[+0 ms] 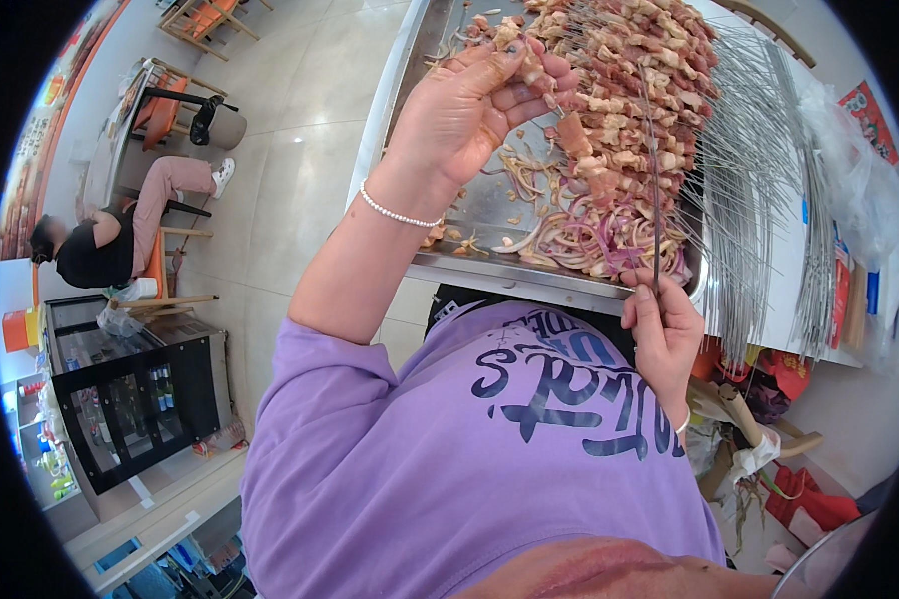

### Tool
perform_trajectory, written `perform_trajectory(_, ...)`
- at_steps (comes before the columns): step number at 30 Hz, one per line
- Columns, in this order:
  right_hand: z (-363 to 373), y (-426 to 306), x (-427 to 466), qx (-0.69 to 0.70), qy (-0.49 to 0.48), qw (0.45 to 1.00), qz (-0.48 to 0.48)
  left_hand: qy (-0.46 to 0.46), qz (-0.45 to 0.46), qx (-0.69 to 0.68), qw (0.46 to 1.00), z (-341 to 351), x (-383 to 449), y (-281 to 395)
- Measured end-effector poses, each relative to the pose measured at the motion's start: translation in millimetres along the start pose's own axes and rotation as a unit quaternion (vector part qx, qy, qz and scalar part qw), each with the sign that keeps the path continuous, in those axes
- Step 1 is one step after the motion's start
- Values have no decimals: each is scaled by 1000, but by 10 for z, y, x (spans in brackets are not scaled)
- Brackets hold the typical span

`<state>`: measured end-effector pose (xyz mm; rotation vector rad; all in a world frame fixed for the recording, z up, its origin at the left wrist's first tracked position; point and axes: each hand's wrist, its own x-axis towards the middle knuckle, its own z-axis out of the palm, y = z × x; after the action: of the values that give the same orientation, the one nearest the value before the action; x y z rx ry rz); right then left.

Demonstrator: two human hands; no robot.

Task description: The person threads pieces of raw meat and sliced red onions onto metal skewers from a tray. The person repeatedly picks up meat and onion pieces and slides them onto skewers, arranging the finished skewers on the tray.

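Note:
My left hand (487, 97) is raised over the metal tray (487, 217), pinching raw meat pieces (533, 73) between thumb and fingers. At the tray's near edge, my right hand (663, 322) grips the lower end of a thin metal skewer (655, 187), which extends away over the pile. Threaded meat chunks (588, 161) lie in a line between the two hands; whether they sit on a skewer in my right hand is hard to tell. Many meat skewers (644, 112) are stacked on the tray's right side. Sliced red onion (592, 236) lies in front of them.
Bare metal skewers (749, 187) cover the table right of the tray, beside clear plastic bags (854, 172). Red bags (809, 502) are at lower right. On the left, a person (105, 239) sits near a bin (227, 127) and a black glass-fronted cabinet (135, 397).

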<state>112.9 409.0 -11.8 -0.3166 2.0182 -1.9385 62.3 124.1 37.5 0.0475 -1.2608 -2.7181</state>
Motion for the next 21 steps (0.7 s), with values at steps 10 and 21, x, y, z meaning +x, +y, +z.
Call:
perform_trajectory(10, -9, 4, 3, 11, -7, 1000, -1, -23, -28, 41, 999, 11, -56, -10)
perform_trajectory(21, 74, -85, 62, 9, -5, 999, -35, -33, 125, 278, 952, -67, 28, 67)
